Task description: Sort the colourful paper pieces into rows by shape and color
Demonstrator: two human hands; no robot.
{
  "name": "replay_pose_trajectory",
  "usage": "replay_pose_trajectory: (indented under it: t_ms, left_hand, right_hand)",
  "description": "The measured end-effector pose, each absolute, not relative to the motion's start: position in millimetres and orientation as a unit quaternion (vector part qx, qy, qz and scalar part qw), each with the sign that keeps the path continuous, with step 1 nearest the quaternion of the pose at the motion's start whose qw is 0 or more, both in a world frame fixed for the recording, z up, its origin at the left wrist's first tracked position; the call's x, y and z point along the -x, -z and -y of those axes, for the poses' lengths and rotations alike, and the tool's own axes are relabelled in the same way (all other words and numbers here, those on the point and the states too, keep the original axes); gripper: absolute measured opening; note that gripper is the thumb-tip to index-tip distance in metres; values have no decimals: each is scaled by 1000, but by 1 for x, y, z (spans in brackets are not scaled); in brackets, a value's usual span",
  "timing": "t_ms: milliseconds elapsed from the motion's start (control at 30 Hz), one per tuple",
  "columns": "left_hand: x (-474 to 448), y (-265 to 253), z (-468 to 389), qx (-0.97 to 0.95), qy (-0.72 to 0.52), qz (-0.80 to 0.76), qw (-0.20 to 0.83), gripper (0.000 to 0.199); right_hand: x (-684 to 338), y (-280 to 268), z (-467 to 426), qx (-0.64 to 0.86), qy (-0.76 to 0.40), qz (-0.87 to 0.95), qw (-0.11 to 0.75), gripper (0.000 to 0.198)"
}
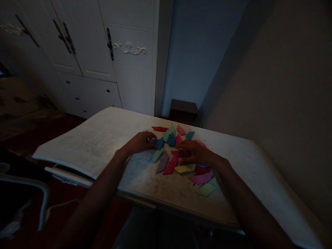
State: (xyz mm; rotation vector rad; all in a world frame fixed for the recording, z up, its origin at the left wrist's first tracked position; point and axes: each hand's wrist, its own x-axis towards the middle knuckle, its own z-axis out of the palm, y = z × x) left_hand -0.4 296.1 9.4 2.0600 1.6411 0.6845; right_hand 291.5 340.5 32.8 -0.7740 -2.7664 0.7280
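Observation:
Folded paper pieces in many colours, mostly slanted four-sided shapes, lie loosely spread on the white table (88,138). My left hand (142,142) is at the left side of the spread, fingers apart and curved around a purple paper piece (153,141). Touching that piece is a teal paper piece (160,143). On the right, my right hand (198,153) reaches over the pile with thumb and fingers apart, a dark red paper piece (183,153) between them. Below it lie a yellow paper piece (185,168) and a magenta one. A light green paper piece (206,189) is closest to my body.
A white wardrobe (135,76) with dark handles stands beyond the table. A small brown cabinet (184,106) sits in the corner behind it. The wall (280,79) runs along the right. At lower left is a metal tube frame (44,193). The room is dim.

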Motion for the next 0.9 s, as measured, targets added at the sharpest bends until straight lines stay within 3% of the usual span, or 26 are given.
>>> replay_pose_trajectory:
  t_ms: [333,567,700,800,900]
  left_hand:
    - [9,0,-277,-677,-327,-639,164,51]
    - [10,1,-260,-683,-332,-636,140,54]
    - [4,2,-254,-665,-365,-642,110,49]
    - [-5,0,-249,-663,-419,-620,26,40]
    - [-19,-4,-243,-702,-448,-553,21,41]
  right_hand:
    - [-292,-24,-345,298,-279,906,114,39]
    - [-286,-35,-345,354,-303,859,212,39]
    - [-280,-36,-343,411,-402,766,289,46]
    - [-270,-35,-337,438,-527,662,305,45]
    - [-254,-35,-326,412,-634,572,318,43]
